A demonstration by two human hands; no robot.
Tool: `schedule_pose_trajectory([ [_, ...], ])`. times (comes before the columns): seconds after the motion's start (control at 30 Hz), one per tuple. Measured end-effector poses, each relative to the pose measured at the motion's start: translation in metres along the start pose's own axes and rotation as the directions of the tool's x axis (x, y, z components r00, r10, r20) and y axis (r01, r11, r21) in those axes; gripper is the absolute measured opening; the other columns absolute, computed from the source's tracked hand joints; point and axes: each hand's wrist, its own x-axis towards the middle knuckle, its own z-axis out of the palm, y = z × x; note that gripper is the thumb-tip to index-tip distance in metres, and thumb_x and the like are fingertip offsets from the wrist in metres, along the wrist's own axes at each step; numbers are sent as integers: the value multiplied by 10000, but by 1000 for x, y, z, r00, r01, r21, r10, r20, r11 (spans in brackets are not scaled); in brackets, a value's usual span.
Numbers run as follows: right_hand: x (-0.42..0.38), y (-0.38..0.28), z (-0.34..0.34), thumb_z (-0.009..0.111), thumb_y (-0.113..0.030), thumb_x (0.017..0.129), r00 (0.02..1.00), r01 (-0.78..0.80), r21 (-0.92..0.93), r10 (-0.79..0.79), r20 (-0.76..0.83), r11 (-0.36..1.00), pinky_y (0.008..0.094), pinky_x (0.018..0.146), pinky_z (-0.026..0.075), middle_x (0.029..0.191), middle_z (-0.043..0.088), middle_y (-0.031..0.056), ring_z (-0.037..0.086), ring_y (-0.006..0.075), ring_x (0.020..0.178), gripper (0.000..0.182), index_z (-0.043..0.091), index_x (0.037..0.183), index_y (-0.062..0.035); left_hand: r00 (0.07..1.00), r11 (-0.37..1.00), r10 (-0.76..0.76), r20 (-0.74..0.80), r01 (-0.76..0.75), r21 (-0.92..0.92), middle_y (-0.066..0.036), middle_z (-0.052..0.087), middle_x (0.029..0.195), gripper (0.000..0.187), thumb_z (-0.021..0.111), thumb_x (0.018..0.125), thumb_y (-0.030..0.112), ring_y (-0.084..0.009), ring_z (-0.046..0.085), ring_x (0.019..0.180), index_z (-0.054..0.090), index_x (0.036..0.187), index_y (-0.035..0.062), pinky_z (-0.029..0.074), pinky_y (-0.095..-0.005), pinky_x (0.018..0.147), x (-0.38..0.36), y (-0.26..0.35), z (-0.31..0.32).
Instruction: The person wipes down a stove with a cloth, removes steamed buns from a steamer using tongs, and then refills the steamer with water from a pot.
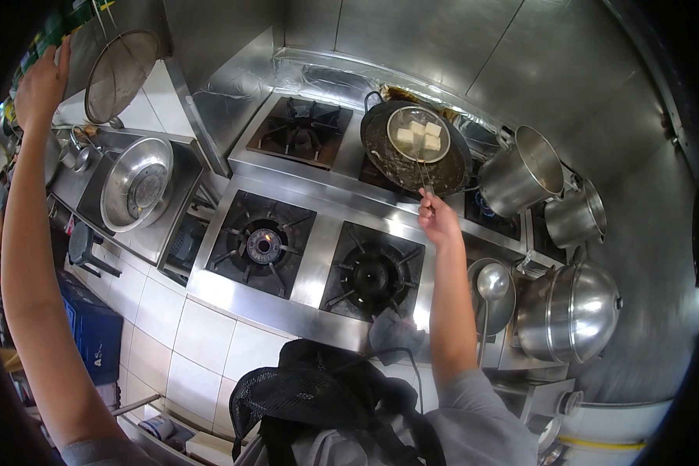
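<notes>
The strainer (402, 119), with white blocks (406, 136) lying in it, is held over the wok (380, 155) by its handle (423, 176), pinched in the right hand (438, 218), while the left hand (42, 89) is raised near the sieve (124, 74), though whether anything is gripped by it cannot be told at the view's edge.

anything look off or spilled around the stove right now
Yes: the front left burner shows what looks like a small orange flame with no pan over it, so it seems lit for nothing. I see no clear spill there, and the right hand has the strainer by its handle.
</notes>
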Motion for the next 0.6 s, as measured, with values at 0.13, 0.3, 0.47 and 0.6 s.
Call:
schedule_pose_trajectory([
  [0.13, -5, 2, -3, 524, -184, 1051, 1000, 13, -8, -13, -6, 1000, 246, 491, 341, 754, 542, -27, 451, 92, 577, 211, 569, 1192, -33, 998, 997, 53, 35, -54, 55, -206, 708, 1006, 540, 352, 1042, 543, -403, 676, 970, 638, 1095, 87, 545, -513, 834, 1, -5, 9],
  [0.3, -10, 4, -7, 523, -182, 1052, 1000, 13, -7, -13, -19, 1000, 242, 493, 343, 758, 539, -27, 451, 90, 579, 218, 562, 1201, -29, 997, 996, 68, 30, -70, 63, -208, 707, 1023, 552, 350, 1038, 557, -406, 673, 981, 642, 1130, 99, 544, -510, 844, 1, -8, 12],
  [0.47, -14, 3, -9, 514, -173, 1053, 1000, 2, 9, -2, -10, 1000, 240, 494, 343, 756, 538, -29, 451, 86, 578, 222, 555, 1204, -17, 998, 997, 56, 25, -58, 52, -215, 711, 1000, 561, 347, 1037, 565, -411, 677, 966, 650, 1124, 101, 547, -517, 833, 1, -5, 8],
  [0.6, -17, 1, -12, 526, -175, 1043, 1000, -4, -1, 4, -21, 1000, 238, 491, 339, 751, 537, -30, 453, 86, 577, 228, 555, 1193, -5, 999, 999, -4, 37, 3, 37, -218, 713, 978, 561, 349, 1038, 566, -414, 680, 952, 652, 1110, 99, 550, -517, 822, 1, 1, 1],
])
